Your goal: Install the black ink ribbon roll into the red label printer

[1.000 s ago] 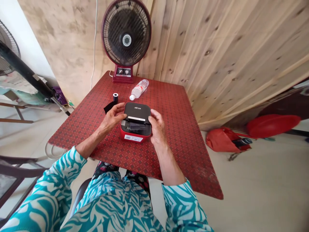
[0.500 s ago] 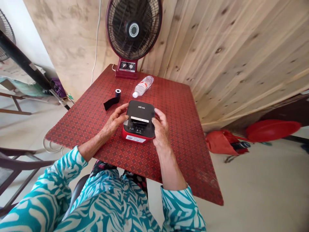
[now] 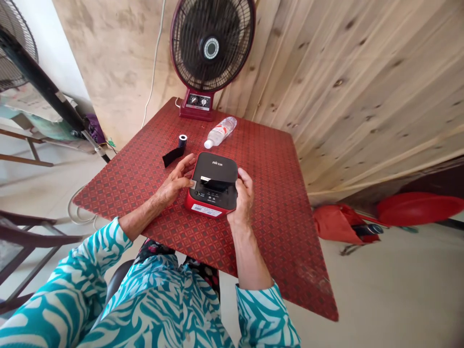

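Observation:
A black-topped red label printer point(image 3: 213, 183) sits on the red patterned table point(image 3: 275, 232), with a white sticker on its front and a slot holding a black strip. My left hand point(image 3: 176, 182) grips its left side, fingers spread against the edge. My right hand point(image 3: 243, 195) holds its right side, fingers curled over the edge. Just beyond my left hand lies a small black ribbon roll point(image 3: 182, 141), with a black strip point(image 3: 173, 156) trailing from it onto the table.
A plastic water bottle point(image 3: 220, 132) lies beyond the printer, and a dark red desk fan point(image 3: 210, 48) stands at the far edge against a wooden plank wall point(image 3: 344, 92). On the floor at right are a red bag point(image 3: 337, 224) and a red basin point(image 3: 416, 209).
The view has swung, placing the table further right and lower in the picture. My right hand has shifted closer to the printer's right edge, and both hands stay on it.

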`<state>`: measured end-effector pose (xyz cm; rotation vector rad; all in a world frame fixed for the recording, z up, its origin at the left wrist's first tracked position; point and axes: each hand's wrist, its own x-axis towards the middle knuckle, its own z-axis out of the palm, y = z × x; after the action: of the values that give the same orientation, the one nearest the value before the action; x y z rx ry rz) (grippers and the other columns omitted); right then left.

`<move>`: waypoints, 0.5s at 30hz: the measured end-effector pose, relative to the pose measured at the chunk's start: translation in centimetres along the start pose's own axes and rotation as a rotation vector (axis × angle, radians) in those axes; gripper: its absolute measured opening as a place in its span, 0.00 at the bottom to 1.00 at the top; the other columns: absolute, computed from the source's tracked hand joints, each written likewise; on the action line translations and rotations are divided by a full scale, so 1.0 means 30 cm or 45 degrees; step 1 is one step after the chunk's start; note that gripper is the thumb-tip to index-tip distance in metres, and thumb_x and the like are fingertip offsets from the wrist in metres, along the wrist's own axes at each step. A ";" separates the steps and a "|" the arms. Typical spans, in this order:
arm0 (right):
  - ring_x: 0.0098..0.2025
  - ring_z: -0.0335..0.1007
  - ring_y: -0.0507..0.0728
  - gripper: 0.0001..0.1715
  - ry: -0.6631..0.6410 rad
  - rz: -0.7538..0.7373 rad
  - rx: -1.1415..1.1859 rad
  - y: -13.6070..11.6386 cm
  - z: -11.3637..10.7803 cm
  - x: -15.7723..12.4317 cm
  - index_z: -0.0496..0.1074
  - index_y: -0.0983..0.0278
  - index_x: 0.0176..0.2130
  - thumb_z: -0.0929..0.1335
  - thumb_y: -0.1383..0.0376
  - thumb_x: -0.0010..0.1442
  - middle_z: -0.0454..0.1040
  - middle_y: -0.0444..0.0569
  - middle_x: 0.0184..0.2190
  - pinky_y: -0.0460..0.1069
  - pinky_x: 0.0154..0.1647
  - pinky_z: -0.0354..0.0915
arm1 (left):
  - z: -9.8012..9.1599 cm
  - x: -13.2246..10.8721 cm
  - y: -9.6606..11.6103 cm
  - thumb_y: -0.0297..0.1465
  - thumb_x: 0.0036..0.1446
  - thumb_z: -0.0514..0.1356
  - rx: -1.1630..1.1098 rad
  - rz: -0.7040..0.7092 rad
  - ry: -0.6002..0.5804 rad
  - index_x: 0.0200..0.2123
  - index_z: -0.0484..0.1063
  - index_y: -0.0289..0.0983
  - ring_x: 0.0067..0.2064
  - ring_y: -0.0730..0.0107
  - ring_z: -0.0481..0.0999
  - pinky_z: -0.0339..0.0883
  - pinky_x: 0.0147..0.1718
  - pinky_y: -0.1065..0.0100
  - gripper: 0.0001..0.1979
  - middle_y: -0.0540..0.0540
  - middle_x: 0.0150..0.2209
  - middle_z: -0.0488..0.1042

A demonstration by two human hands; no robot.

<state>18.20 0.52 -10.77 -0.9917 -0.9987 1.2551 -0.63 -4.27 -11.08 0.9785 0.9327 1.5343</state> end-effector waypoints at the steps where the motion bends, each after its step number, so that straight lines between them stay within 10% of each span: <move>1: 0.62 0.69 0.60 0.27 0.018 -0.034 -0.023 0.004 0.000 -0.002 0.72 0.58 0.54 0.67 0.50 0.60 0.74 0.50 0.59 0.62 0.66 0.63 | -0.001 -0.001 -0.002 0.27 0.42 0.63 0.001 0.002 -0.008 0.67 0.63 0.48 0.74 0.47 0.53 0.45 0.72 0.44 0.45 0.47 0.72 0.62; 15: 0.53 0.73 0.58 0.30 0.130 -0.077 0.069 0.006 0.021 -0.019 0.69 0.57 0.54 0.64 0.44 0.61 0.74 0.50 0.53 0.60 0.59 0.68 | -0.031 0.001 -0.044 0.29 0.47 0.64 0.061 0.135 -0.078 0.68 0.62 0.50 0.74 0.48 0.55 0.48 0.71 0.45 0.43 0.48 0.71 0.63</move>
<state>17.50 -0.02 -10.80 -0.9670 -0.9053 1.1641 -1.04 -4.10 -12.63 1.1191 0.8899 1.5670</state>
